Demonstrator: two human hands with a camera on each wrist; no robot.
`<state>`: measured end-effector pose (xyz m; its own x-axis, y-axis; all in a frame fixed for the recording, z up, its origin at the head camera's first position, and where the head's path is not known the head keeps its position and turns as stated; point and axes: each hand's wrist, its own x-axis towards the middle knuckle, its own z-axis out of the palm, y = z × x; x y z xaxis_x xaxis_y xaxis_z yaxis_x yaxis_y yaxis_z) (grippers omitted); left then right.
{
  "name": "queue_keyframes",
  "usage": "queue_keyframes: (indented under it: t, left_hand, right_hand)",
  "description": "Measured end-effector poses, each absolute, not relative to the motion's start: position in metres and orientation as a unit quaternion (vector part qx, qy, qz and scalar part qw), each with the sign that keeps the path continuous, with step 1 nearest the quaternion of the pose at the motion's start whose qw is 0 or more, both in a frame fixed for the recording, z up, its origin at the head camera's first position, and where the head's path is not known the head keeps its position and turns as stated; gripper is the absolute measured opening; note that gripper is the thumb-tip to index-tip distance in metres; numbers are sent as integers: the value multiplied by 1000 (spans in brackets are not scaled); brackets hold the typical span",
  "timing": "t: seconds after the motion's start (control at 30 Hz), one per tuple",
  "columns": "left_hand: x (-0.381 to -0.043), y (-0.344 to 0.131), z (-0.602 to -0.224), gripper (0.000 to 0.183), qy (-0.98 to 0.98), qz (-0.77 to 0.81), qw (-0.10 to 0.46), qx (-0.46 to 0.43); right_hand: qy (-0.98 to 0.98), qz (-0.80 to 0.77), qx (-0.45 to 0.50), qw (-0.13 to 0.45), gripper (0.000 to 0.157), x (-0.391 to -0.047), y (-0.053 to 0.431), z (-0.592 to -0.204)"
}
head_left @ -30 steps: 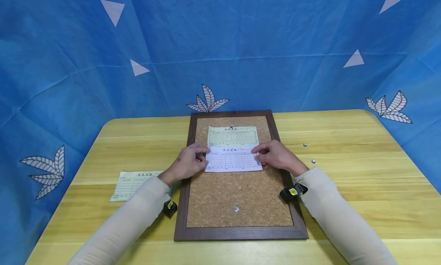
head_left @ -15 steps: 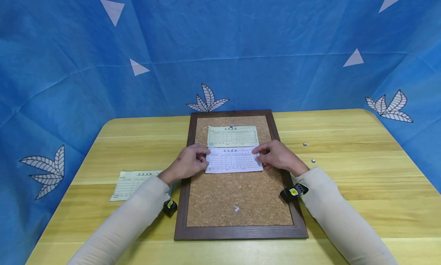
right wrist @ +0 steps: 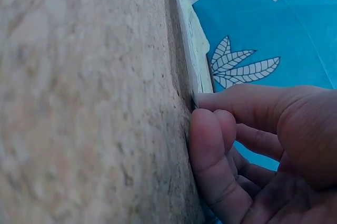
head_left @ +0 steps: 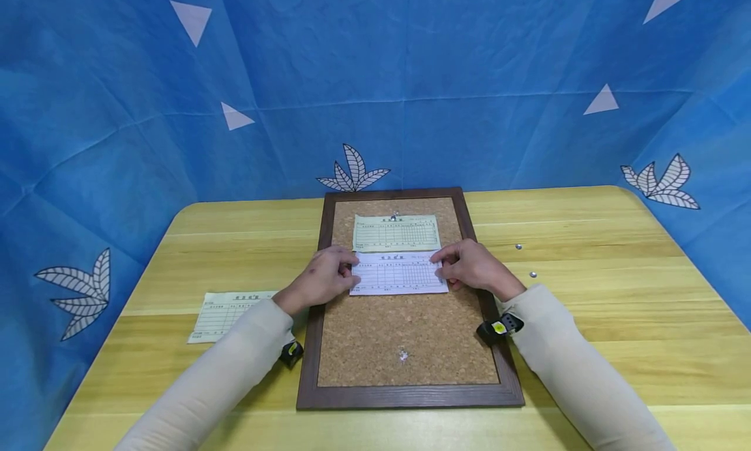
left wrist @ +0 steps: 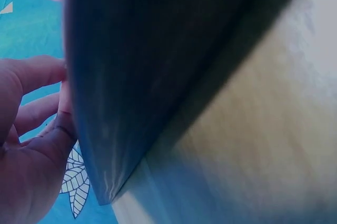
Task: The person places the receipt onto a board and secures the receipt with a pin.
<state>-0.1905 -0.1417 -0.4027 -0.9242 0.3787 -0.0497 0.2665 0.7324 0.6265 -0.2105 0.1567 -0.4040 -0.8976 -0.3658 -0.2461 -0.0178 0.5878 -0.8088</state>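
Observation:
A white printed form slip lies over the corkboard, just below a green form slip that has a pin at its top edge. My left hand pinches the white slip's left edge between thumb and index finger. At its right edge, my right hand pinches the same slip. In the right wrist view the right hand has its fingertips against the slip's edge, close to the cork. The left wrist view shows the left hand beside the board's dark frame, which hides the slip.
Another green form slip lies on the wooden table left of the board, partly under the left sleeve. Two small silvery pins, one upper pin and one lower pin, lie to the right. A shiny cluster sits low on the cork.
The white slip has shifted slightly toward the board's lower edge, showing more of the green slip's bottom. Both hands keep hold of it and barely move.

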Motion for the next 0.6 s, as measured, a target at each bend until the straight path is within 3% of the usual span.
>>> queue_keyframes:
  t: [0.6]
  left_hand:
    - [-190,-139,-402,37,932,306,90,172]
  right_hand:
    - [867,-445,-95,202,28,-210,156,-404]
